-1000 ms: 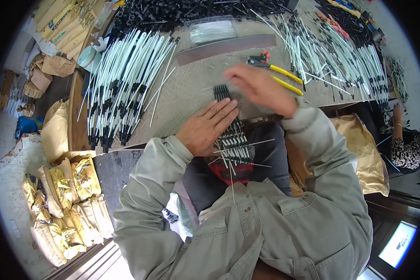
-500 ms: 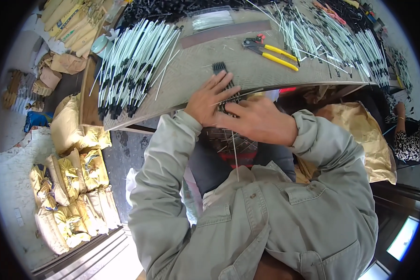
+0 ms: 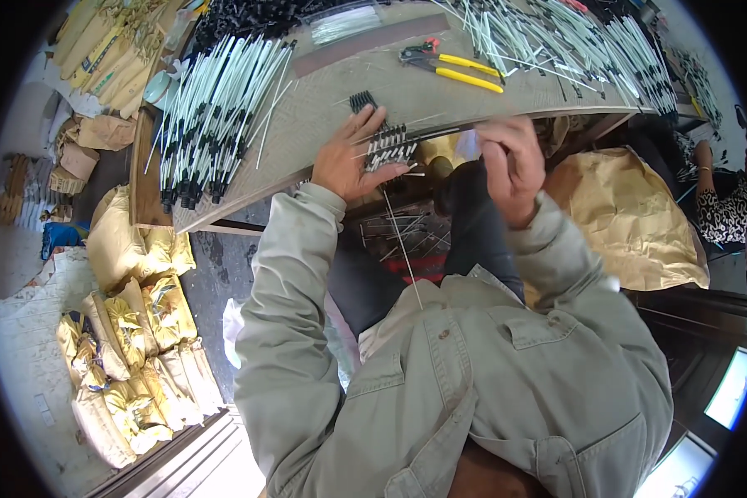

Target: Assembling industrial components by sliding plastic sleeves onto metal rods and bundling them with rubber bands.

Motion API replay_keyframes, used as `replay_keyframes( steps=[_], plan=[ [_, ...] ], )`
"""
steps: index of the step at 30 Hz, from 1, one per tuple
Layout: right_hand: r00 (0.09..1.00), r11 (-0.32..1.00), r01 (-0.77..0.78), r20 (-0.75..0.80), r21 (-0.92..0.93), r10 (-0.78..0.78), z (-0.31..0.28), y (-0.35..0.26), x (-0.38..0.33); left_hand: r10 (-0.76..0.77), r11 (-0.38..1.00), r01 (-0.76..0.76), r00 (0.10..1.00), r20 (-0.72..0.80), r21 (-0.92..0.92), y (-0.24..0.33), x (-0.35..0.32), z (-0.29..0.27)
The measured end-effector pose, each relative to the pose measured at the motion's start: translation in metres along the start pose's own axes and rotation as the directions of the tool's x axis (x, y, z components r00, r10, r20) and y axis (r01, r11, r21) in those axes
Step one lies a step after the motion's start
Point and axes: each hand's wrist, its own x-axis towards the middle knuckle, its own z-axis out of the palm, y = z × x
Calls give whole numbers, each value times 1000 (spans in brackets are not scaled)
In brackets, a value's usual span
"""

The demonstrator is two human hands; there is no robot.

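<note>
My left hand (image 3: pixel 342 166) is at the table's front edge, its thumb and fingers around a row of small black plastic pieces (image 3: pixel 390 148) with pale tips. The far end of the row lies on the table beyond the fingertips. To the right, my right hand (image 3: pixel 513 162) is raised off the row, its fingers curled together and slightly blurred; what they hold, if anything, cannot be made out. A thin pale rod (image 3: pixel 402 249) runs from below my left hand toward my lap.
Yellow-handled pliers (image 3: pixel 465 70) lie beyond my hands. White rods with black ends are piled at left (image 3: pixel 216 116) and right (image 3: pixel 548 41). A brown strip (image 3: pixel 369 46) lies before a tray of clear thin pieces (image 3: pixel 344 25). Another person's arm (image 3: pixel 705 178) shows far right.
My right hand has lifted away from the row and moved right, uncovering the pale tips. My left hand stays on the row. The whole view has shifted slightly.
</note>
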Motion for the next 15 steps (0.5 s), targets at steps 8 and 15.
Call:
replay_keyframes(
  steps=[8,15],
  plan=[
    [75,700,-709,979,-81,190,78,18,-210,19,1000,-19,1000,-21,13,5,5,0],
    [273,333,-908,962,253,15,54,1,-70,65,998,-65,997,34,10,3,0,-9]
  ],
)
